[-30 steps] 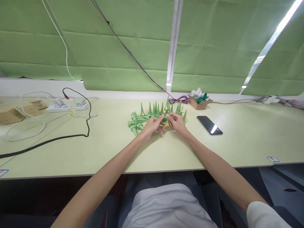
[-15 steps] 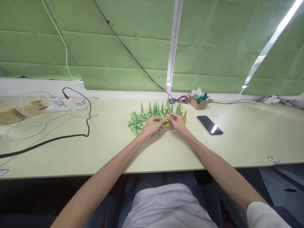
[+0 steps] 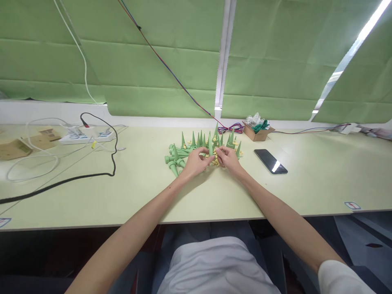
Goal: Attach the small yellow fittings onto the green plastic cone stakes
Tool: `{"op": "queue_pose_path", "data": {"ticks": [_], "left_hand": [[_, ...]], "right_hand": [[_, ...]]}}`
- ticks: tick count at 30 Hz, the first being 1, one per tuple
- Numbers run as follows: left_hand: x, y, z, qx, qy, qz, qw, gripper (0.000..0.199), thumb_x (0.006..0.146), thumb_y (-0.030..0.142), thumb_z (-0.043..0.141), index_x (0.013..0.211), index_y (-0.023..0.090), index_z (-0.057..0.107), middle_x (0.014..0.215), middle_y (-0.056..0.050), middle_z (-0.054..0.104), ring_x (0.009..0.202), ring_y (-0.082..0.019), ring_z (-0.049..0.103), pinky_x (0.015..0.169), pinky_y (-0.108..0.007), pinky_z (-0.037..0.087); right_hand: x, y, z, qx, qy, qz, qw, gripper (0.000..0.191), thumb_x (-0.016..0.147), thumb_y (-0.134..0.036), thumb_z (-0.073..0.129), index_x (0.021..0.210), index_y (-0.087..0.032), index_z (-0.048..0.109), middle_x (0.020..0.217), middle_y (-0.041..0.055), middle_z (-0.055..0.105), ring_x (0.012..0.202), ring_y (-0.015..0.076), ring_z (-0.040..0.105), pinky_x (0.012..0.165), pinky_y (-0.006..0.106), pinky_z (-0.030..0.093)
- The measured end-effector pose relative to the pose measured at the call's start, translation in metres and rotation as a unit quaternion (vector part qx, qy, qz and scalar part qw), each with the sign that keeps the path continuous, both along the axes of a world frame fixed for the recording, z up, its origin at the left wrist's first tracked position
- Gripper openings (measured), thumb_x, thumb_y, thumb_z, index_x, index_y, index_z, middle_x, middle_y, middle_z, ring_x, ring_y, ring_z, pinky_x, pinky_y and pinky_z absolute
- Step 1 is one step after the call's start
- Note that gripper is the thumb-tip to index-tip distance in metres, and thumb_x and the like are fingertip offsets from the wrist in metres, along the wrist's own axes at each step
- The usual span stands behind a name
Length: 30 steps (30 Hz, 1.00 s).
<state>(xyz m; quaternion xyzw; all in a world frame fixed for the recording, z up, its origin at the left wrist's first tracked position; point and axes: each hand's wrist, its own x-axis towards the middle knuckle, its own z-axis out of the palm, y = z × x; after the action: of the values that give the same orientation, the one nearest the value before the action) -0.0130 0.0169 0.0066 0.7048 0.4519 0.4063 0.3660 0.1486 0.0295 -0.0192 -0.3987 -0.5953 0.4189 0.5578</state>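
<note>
My left hand (image 3: 197, 161) is closed round a green plant watering spike (image 3: 210, 148), whose pointed tip stands upright. Close beside it, my right hand (image 3: 228, 157) has thumb and forefinger pinched together at the spike's side; whatever they hold is too small to make out. Small yellow valve pieces (image 3: 217, 162) lie beneath and between the hands. Behind them several green spikes (image 3: 193, 141) stand point up, some with yellow pieces fitted. More green spikes (image 3: 173, 166) lie on their sides to the left of my left hand.
A black phone (image 3: 270, 161) lies to the right on the table (image 3: 214, 200). Behind it sits a small cardboard box (image 3: 259, 134) with plastic and green material inside. On the left are a white power strip (image 3: 87, 138), a black cable (image 3: 114, 161) and brown cardboard pieces (image 3: 15, 149).
The green spike in my left hand has turned from tilted to upright. My right hand has stayed almost in place, a little further from the left fingertips.
</note>
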Motion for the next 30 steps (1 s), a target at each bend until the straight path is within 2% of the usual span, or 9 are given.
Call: {"op": "queue_pose_path", "data": {"ticks": [2,6,8,15,25,30], "left_hand": [[0.0,-0.001,0.0,0.019,0.016,0.003,1.0,0.025,0.078,0.039,0.067,0.089,0.018,0.058,0.071,0.0,0.063,0.042,-0.01,0.051,0.043,-0.025,0.041],[0.001,0.0,-0.002,0.055,0.024,0.014,0.998,0.023,0.078,0.036,0.067,0.09,0.017,0.059,0.105,-0.006,0.065,0.048,-0.008,0.054,0.042,-0.025,0.041],[0.001,0.001,-0.003,0.068,0.027,0.019,0.997,0.023,0.077,0.034,0.067,0.091,0.017,0.06,0.112,-0.008,0.063,0.052,-0.008,0.055,0.043,-0.025,0.042],[0.0,0.006,-0.006,0.11,0.039,0.027,0.993,0.022,0.078,0.032,0.067,0.093,0.018,0.061,0.107,-0.007,0.063,0.062,-0.011,0.057,0.056,-0.026,0.047],[0.002,0.005,-0.011,0.13,0.031,0.01,0.991,0.02,0.081,0.026,0.063,0.099,0.018,0.061,0.111,-0.007,0.059,0.068,-0.012,0.058,0.062,-0.028,0.05],[0.004,0.005,-0.011,0.145,0.043,0.027,0.988,0.019,0.083,0.025,0.062,0.1,0.017,0.062,0.113,-0.008,0.059,0.066,-0.011,0.059,0.064,-0.028,0.051]], "right_hand": [[0.0,0.001,-0.001,-0.004,0.002,0.001,1.0,0.046,0.077,-0.064,0.066,0.07,-0.021,0.052,0.041,-0.0077,0.04,0.033,0.0078,0.03,0.035,0.024,0.024],[0.0,0.002,-0.001,-0.011,0.012,0.006,1.0,0.047,0.075,-0.065,0.068,0.07,-0.021,0.051,0.04,-0.0081,0.039,0.034,0.0078,0.029,0.034,0.024,0.024],[0.0,0.002,-0.001,-0.012,0.014,0.008,1.0,0.048,0.074,-0.065,0.068,0.069,-0.021,0.05,0.04,-0.0085,0.037,0.034,0.0077,0.028,0.034,0.024,0.023],[0.0,0.002,-0.001,-0.029,0.027,0.017,0.999,0.049,0.073,-0.065,0.069,0.069,-0.022,0.048,0.04,-0.0097,0.034,0.033,0.007,0.028,0.034,0.024,0.022],[0.001,0.005,-0.002,-0.035,0.007,0.011,0.999,0.05,0.074,-0.066,0.066,0.064,-0.022,0.044,0.04,-0.0094,0.033,0.033,0.0062,0.025,0.034,0.023,0.019],[-0.001,0.004,-0.003,-0.046,0.028,0.002,0.999,0.048,0.074,-0.064,0.067,0.067,-0.022,0.046,0.041,-0.0096,0.033,0.033,0.0065,0.027,0.034,0.023,0.02]]}}
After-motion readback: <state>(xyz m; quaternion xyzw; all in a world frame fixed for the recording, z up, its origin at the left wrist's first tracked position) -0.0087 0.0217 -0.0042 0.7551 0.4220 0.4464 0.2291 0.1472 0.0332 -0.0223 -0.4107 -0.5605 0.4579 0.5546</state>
